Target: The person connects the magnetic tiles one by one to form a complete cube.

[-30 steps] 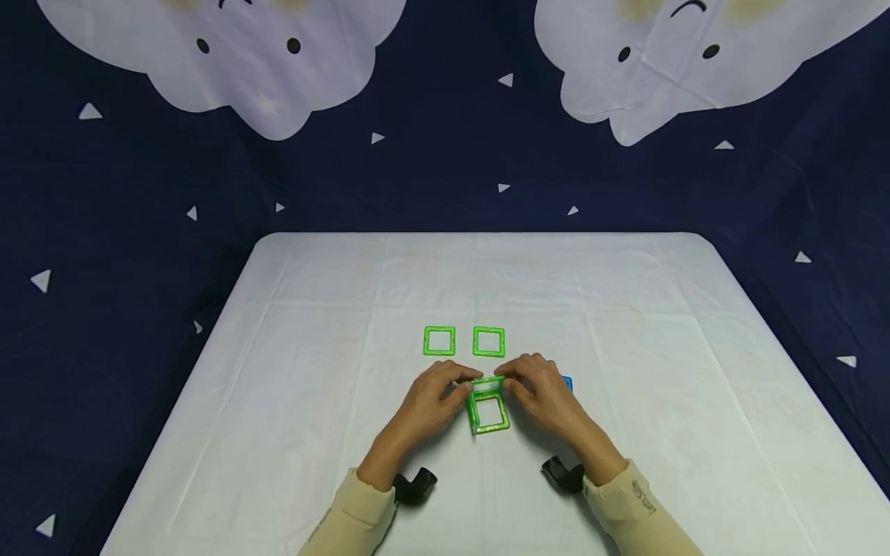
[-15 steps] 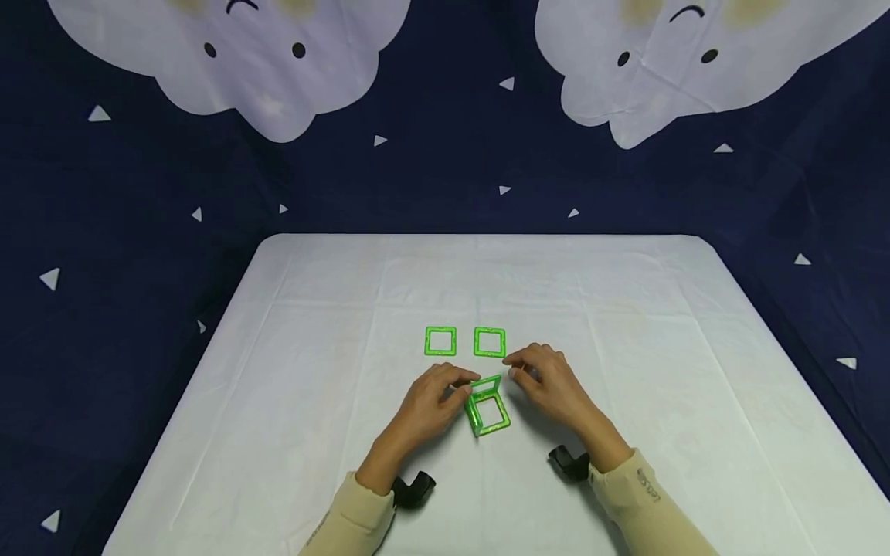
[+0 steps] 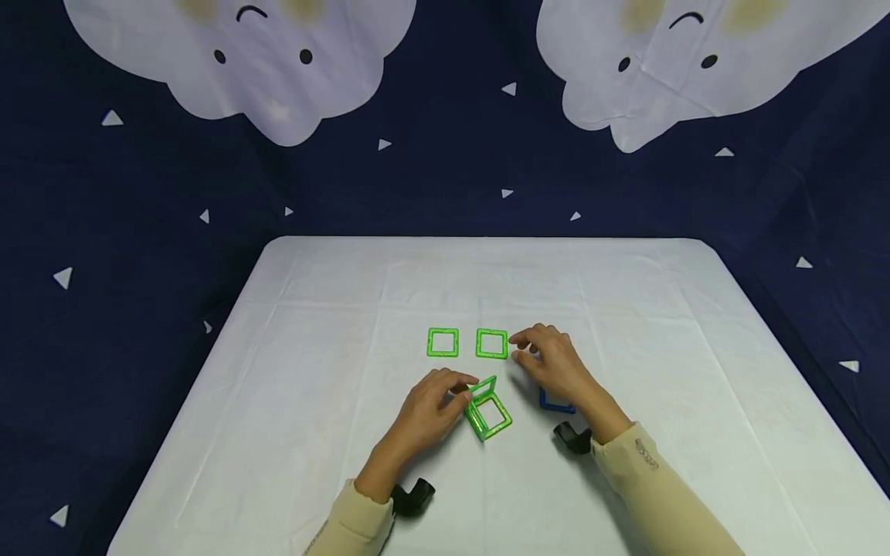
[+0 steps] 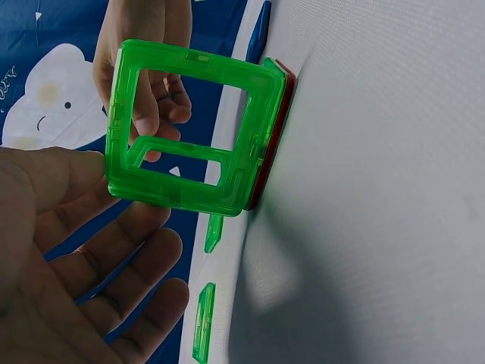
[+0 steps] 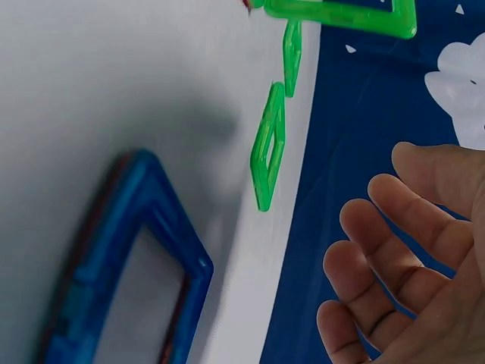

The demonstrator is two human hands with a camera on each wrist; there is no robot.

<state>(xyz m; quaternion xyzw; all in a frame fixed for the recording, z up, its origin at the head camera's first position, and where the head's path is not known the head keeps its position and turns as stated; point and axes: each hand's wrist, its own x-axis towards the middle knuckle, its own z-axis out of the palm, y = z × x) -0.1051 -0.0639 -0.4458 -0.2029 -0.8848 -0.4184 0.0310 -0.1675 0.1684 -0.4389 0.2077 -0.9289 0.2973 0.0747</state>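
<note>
My left hand (image 3: 431,409) pinches a corner of a small structure of green magnetic tiles (image 3: 497,429) between thumb and fingers. One square frame lies as its base and two stand up from it, leaning at the back. The left wrist view shows an upright green tile (image 4: 258,136) close up, with a red strip (image 4: 270,148) along the base's underside. My right hand (image 3: 552,361) holds nothing, its fingers loosely bent beside the right one of two flat green square tiles (image 3: 491,356). Below the right hand lies a blue square tile (image 5: 83,296), partly hidden by the hand in the head view.
The other flat green tile (image 3: 443,354) lies further left on the white-covered table (image 3: 313,347). Black wrist mounts (image 3: 414,498) stick out inward from both cuffs. A dark blue curtain (image 3: 445,193) with clouds hangs behind the table's far edge.
My right hand has let go of the green structure and moved away, back and to the right, uncovering part of the blue tile. The structure has turned slightly in my left hand.
</note>
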